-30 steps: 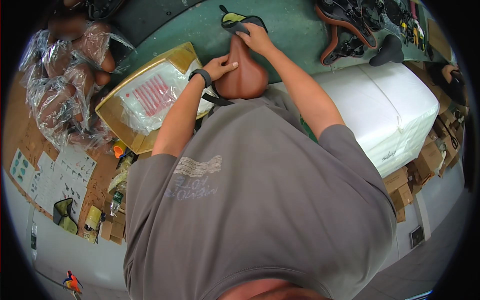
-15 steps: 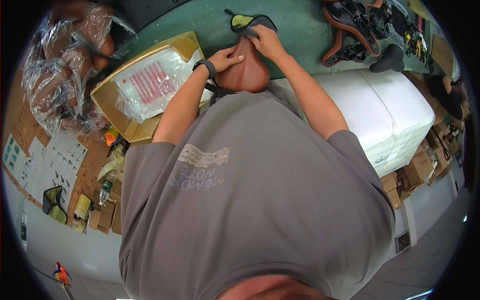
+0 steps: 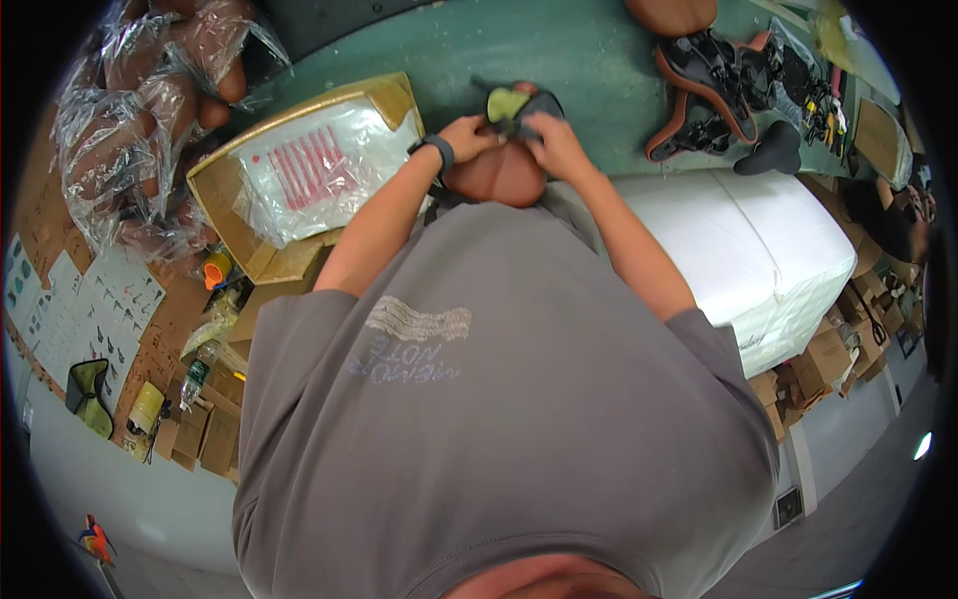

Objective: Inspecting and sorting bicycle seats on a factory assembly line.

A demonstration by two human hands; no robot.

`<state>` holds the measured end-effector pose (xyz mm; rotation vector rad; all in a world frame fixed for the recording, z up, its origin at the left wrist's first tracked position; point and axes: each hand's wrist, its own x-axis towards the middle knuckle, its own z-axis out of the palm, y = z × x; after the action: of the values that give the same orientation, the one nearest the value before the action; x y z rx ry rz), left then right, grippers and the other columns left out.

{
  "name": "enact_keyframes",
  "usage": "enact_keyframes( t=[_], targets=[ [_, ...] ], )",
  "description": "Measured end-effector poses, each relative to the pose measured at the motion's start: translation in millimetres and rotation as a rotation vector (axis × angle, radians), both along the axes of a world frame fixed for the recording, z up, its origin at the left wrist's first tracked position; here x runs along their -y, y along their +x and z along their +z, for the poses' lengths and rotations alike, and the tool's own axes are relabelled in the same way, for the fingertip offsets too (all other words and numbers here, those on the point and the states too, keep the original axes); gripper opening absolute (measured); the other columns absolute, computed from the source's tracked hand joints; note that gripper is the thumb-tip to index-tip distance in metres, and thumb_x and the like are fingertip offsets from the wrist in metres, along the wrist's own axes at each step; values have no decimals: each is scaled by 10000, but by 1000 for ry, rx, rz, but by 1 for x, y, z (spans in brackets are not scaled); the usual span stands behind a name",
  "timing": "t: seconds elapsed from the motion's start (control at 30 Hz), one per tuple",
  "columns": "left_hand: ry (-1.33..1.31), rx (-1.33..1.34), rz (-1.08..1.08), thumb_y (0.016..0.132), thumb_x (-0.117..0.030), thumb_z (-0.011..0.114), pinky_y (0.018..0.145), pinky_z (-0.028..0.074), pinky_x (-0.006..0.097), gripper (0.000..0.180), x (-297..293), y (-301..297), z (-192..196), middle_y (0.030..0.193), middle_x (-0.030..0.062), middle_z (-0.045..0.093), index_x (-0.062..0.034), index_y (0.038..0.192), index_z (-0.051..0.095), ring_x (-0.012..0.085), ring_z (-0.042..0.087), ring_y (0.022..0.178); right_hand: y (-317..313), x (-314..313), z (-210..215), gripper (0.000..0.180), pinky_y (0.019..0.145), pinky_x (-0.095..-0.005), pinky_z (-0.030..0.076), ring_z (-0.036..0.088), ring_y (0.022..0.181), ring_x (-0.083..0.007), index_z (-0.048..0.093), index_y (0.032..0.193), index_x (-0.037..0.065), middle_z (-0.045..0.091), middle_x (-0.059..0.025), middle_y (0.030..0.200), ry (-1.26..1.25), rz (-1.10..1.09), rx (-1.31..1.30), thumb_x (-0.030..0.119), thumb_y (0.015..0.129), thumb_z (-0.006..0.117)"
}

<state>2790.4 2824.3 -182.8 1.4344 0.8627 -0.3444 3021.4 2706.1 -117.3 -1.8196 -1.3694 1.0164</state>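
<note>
A brown bicycle saddle point(image 3: 499, 180) lies on the green bench close against my body, its wide end toward me. A black saddle cover with a yellow-green inside point(image 3: 507, 104) lies across the saddle's narrower part, partly folded back. My left hand point(image 3: 467, 136), with a dark wristband, pinches the cover's near left edge beside the saddle. My right hand point(image 3: 556, 148), a little smeared by motion, grips the cover's right side. The fingertips of both hands are partly hidden by the cover.
An open carton point(image 3: 225, 205) with a plastic-wrapped pack stands at left, beside bagged brown saddles point(image 3: 105, 150). A white wrapped block point(image 3: 718, 230) sits at right. Behind it lie more saddles point(image 3: 699, 85), a small black saddle-shaped piece point(image 3: 770, 150) and several tools point(image 3: 823, 110).
The cover has come toward me from the bench beyond the saddle and now lies over the saddle. My left hand has moved from the saddle's side to the cover's edge.
</note>
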Motion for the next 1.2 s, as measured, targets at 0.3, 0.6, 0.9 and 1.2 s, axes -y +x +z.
enact_keyframes(
  t=[0.3,0.6,0.9,1.2],
  targets=[
    [-66,64,28,998,-629,725,1175,495,441,851,5,7,15,1482,259,687,-61,1610,563,386,658,1390,-1,-13,-20,217,883,-545,543,679,1050,-516,718,1095,-30,726,-284,1107,-34,-297,12,162,998,734],
    [21,33,25,1025,-591,714,1190,481,441,826,2,7,14,1494,259,679,-93,1653,514,375,641,1417,-5,-15,-19,184,878,-505,554,692,1026,-475,725,1132,-5,728,-221,1092,30,-149,61,114,991,723],
    [99,48,29,1051,-520,729,1164,502,411,800,12,1,5,1438,232,717,-7,1629,522,304,686,1331,6,-4,-28,238,929,-528,561,681,1083,-477,740,1155,-1,724,-223,1139,126,53,182,79,931,735],
    [-27,-44,-39,1023,-544,745,1169,493,416,803,7,4,17,1437,244,716,-42,1618,550,336,690,1328,-6,15,4,249,949,-552,544,669,1104,-453,718,1144,4,704,-209,1122,57,96,131,40,899,736]
  ],
)
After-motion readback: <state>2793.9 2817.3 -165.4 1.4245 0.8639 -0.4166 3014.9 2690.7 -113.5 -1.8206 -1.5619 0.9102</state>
